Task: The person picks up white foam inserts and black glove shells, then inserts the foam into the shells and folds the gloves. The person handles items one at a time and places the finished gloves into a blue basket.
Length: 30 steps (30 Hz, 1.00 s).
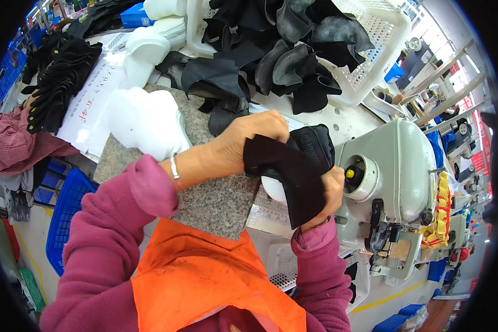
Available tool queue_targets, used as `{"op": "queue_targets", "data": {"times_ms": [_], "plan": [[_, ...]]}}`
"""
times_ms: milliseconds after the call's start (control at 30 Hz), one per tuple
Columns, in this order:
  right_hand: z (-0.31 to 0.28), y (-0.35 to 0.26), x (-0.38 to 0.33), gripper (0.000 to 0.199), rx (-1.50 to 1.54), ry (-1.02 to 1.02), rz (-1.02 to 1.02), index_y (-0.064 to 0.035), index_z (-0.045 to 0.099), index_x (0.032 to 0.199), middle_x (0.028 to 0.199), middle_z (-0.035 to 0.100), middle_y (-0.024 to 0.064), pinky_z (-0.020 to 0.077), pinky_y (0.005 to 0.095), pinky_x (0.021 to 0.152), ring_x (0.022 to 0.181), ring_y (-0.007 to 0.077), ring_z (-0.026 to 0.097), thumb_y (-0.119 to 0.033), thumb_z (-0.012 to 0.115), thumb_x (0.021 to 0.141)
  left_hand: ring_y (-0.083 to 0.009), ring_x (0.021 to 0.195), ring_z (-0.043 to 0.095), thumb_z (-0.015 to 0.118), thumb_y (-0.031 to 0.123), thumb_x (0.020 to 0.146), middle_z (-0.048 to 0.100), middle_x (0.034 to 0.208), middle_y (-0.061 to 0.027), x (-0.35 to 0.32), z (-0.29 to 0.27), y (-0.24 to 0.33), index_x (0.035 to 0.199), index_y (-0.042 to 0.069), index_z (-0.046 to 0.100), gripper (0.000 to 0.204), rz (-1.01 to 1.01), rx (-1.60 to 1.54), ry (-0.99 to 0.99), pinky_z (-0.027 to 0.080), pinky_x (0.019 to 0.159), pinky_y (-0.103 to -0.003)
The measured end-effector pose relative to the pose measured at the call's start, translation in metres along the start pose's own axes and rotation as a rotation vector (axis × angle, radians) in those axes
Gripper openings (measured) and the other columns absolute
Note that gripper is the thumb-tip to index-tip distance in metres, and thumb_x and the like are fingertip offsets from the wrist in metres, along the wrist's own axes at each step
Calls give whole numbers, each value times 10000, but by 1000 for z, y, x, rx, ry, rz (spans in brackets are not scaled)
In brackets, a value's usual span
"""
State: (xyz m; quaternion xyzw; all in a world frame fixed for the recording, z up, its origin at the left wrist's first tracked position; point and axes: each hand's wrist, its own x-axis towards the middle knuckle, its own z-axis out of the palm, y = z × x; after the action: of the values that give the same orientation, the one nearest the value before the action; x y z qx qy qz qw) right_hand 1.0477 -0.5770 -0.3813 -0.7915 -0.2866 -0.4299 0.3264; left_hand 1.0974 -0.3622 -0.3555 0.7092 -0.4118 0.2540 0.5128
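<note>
Between my two hands is a black shoe upper point(293, 174), held above the front right corner of a speckled grey stone slab point(210, 205). My left hand point(257, 135) is closed on its left edge, the fingers curled. Around its right side my right hand point(329, 193) is closed, with the fingertips partly behind the fabric. A stitched, padded part of the upper point(314, 146) shows behind the flat flap. Below the flap peeks a rounded white piece point(274, 189); I cannot tell whether it is inside the upper. Stacked white shaped pieces point(146, 122) lie left of my left wrist.
A white perforated basket point(365, 72) at the back overflows with black curved pieces point(282, 50). The grey-green sewing machine point(395, 166) stands close by my right hand. Black parts point(63, 83) line the far left, above a blue crate point(66, 216). Another person's striped sleeve point(19, 135) shows there.
</note>
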Motion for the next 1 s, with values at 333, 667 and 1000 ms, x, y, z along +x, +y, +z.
{"op": "queue_targets", "data": {"times_ms": [333,667,1000], "plan": [[11,8,-11,291,-106,78,176,-62,475,952,909,512,51,408,295,809,846,169,503,5,681,759,-218,725,629,646,54,833,629,829,-91,-22,-70,58,928,32,611,104,99,103,-191,493,603,-323],[8,-5,-14,399,-138,154,285,-73,485,1083,1034,480,44,430,298,925,970,143,512,60,681,761,-280,1205,511,700,310,776,540,1296,-41,-108,-125,89,1282,233,534,538,-24,1018,-320,308,1058,-549],[18,-5,-12,362,-117,202,260,-24,484,1087,1022,477,57,429,278,870,936,151,519,56,661,782,-281,1208,480,724,191,718,514,1262,-64,-121,-145,-47,1232,246,559,543,60,1464,157,313,979,-470]]}}
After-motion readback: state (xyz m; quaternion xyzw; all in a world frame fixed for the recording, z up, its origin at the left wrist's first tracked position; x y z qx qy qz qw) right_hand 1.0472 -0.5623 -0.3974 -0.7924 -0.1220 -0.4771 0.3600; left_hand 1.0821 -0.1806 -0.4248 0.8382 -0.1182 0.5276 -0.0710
